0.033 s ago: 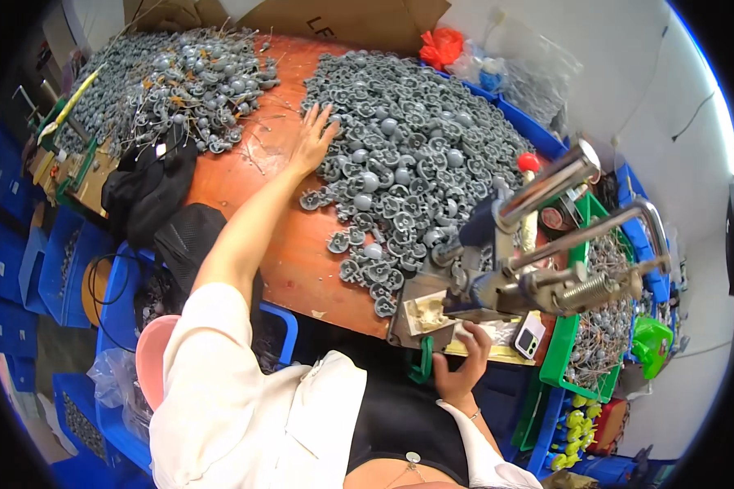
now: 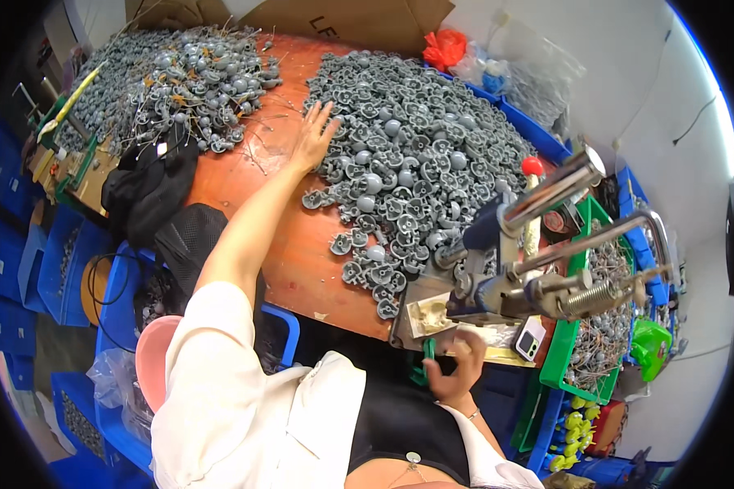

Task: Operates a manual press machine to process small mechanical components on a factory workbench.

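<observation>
Table (image 2: 294, 281): orange-red on my feed, with paler scuffs.
Half-shell plastic parts (image 2: 420, 191): mid grey, the domes among them lighter and faintly bluish.
Wired heap (image 2: 204, 81): grey pieces streaked with tan and brown strands.
Lever press (image 2: 550, 191): I make out bright silver bars and dark blue metalwork.
Ball knob (image 2: 532, 165): plain red.
Clamp (image 2: 429, 349): dark green.
Jacket (image 2: 212, 367): cream-white, one even tone to my eye.
Top (image 2: 400, 407): black.
Mesh cloth (image 2: 192, 236): black, finely dotted.
Chair back (image 2: 150, 359): salmon pink.
Phone (image 2: 529, 338): pale pinkish white, dark around the lenses.
Tray (image 2: 556, 359): bright green.
Knotted bag (image 2: 444, 47): vivid red.
</observation>
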Demonstrator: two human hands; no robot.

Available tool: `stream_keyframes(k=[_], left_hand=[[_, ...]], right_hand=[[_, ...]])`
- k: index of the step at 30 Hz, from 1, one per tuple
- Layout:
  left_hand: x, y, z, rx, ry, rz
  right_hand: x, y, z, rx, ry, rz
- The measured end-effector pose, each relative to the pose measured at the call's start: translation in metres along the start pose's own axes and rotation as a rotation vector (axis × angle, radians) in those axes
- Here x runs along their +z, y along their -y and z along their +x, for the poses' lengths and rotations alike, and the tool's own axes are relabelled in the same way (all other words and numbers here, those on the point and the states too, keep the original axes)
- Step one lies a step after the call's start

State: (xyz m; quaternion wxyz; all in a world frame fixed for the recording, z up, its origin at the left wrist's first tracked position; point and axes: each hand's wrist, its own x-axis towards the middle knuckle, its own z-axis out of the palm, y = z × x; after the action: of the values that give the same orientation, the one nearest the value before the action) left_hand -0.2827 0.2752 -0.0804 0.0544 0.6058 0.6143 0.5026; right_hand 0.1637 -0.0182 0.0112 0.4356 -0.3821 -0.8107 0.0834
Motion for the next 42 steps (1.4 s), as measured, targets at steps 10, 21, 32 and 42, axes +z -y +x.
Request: stream_keyframes(k=[10, 21, 32, 42], left_hand=[[0.006, 0.069, 0.120, -0.027, -0.239, -0.167], [0.038, 0.188, 0.274, 0.006, -0.002, -0.243], [0.094, 0.175, 0.249, 0.043, 0.212, -0.219], [0.116, 0.075, 0.171, -0.333, 0.232, -1.245]], right_hand=[[0.033, -0.023, 0.013, -0.523, 0.852, 0.109], [0.033, -0.036, -0.027, 0.177, 1.032, 0.380], [0.032, -0.026, -0.015, 0.116, 1.004, 0.364], [0.031, -0.022, 0.005, -0.027, 1.025, 0.342]])
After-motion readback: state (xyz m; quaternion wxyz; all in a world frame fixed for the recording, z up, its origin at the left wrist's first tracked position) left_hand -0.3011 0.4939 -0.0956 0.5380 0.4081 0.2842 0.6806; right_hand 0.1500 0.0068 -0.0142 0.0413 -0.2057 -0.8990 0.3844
